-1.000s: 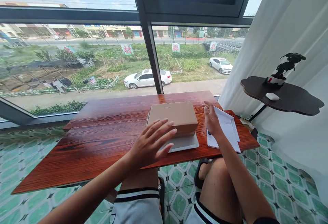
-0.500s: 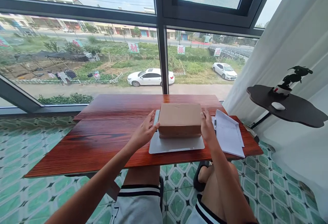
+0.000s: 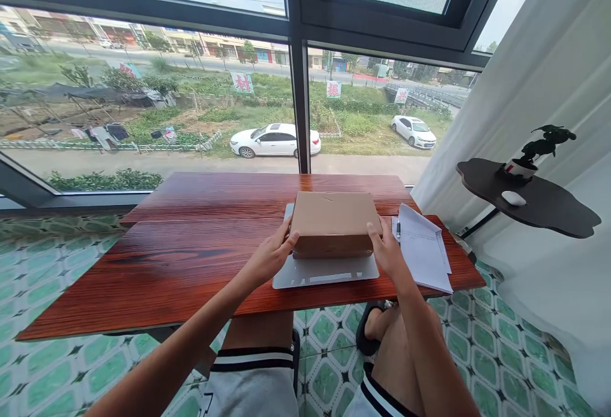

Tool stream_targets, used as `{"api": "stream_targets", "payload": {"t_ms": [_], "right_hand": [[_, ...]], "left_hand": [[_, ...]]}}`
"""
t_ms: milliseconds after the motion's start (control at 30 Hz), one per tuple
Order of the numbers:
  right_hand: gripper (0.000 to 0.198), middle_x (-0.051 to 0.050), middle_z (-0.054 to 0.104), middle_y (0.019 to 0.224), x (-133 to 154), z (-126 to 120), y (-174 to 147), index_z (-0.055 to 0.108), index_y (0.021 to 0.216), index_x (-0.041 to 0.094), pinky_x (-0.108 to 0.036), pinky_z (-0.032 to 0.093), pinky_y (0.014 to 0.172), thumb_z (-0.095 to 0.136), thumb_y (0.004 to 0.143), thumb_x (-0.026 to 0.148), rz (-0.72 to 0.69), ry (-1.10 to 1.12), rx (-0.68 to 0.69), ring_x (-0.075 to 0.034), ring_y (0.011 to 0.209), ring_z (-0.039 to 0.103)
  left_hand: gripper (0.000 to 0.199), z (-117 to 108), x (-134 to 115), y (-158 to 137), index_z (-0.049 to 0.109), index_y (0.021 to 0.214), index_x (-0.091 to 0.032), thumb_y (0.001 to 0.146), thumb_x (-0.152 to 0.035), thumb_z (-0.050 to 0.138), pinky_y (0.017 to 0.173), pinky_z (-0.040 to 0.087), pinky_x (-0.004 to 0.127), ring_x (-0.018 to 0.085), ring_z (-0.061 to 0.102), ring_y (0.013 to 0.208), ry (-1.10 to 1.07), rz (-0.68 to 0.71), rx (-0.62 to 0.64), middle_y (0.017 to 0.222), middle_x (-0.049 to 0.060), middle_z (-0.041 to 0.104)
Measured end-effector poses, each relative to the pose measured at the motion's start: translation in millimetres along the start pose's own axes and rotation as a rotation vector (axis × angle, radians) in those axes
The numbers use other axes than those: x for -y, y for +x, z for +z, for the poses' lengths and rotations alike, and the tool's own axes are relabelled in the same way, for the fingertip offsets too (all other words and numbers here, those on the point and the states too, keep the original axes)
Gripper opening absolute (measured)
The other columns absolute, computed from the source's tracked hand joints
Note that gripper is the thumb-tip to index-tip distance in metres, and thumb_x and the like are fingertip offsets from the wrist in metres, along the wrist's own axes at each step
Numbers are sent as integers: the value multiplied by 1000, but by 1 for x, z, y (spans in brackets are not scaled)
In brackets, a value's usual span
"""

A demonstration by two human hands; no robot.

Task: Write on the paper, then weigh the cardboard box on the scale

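A brown cardboard box (image 3: 334,213) rests on a flat silver closed laptop (image 3: 327,272) on the table, its front face towards me. My left hand (image 3: 273,253) grips the left side of the box, thumb on the front edge and fingers along the side. On the opposite side my right hand (image 3: 384,248) holds the box in the same way, with its thumb at the front right corner. The fingers behind the box sides are partly hidden.
Right of the box lie white sheets of paper (image 3: 422,248) with a pen (image 3: 398,231). The reddish wooden table (image 3: 191,258) ends in front of my knees. A dark side table (image 3: 539,204) by the white curtain (image 3: 472,105) carries a potted plant and a white mouse-shaped object.
Both hands have closed in on the sides of the box, thumbs now on its front. The box looks slightly tilted or shifted. My view has turned a little.
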State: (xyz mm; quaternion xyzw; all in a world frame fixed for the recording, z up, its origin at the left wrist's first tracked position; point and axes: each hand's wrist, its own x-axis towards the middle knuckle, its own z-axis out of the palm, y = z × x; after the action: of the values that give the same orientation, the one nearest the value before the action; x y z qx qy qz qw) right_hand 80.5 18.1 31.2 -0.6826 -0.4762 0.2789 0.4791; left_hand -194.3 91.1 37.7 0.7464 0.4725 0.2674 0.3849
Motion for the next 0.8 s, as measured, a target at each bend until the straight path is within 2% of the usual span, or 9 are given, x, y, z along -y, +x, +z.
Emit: {"api": "stream_targets", "payload": {"t_ms": [67, 233, 333, 467, 667, 800], "right_hand": [[76, -11, 54, 145, 2, -1, 0, 43, 150, 17, -46, 34, 118, 45, 91, 66, -1, -24, 2, -28, 135, 50], [72, -12, 53, 145, 8, -2, 3, 46, 146, 18, -48, 35, 117, 44, 91, 65, -29, -73, 3, -30, 136, 49], [70, -14, 56, 141, 12, -5, 8, 48, 143, 16, -49, 36, 116, 44, 92, 65, -47, -81, 21, -31, 133, 51], [65, -12, 61, 135, 25, -14, 21, 50, 140, 19, -48, 43, 109, 47, 93, 64, -84, -75, 55, -30, 124, 57], [61, -10, 61, 135, 54, -32, 60, 53, 136, 20, -45, 45, 107, 55, 91, 60, -135, -87, 48, -29, 124, 56], [61, -12, 63, 130, 59, -38, 99, 56, 132, 19, -46, 49, 102, 63, 86, 59, -135, -95, -2, -30, 118, 59]], "left_hand": [[85, 0, -4, 0, 26, 158, -21, 90, -70, 32, 111, 47, 46, 28, 58, 132, 55, -9, 19, 147, 10, 57], [86, -1, -15, 1, 24, 159, -18, 90, -70, 28, 113, 42, 50, 34, 52, 137, 143, -46, 27, 148, 12, 55], [87, -3, -17, 4, 24, 159, -18, 90, -71, 28, 110, 44, 50, 35, 53, 136, 155, -45, 28, 148, 13, 55], [86, -8, -24, 16, 25, 158, -17, 90, -70, 30, 106, 46, 51, 35, 57, 130, 154, -25, 15, 143, 15, 59], [76, -18, -44, 54, 43, 147, -16, 90, -65, 34, 98, 50, 54, 36, 64, 112, 173, 53, -51, 124, 16, 68], [75, -20, -48, 94, 40, 151, -18, 90, -62, 40, 97, 51, 52, 31, 65, 101, 121, 128, -101, 112, 13, 70]]}}
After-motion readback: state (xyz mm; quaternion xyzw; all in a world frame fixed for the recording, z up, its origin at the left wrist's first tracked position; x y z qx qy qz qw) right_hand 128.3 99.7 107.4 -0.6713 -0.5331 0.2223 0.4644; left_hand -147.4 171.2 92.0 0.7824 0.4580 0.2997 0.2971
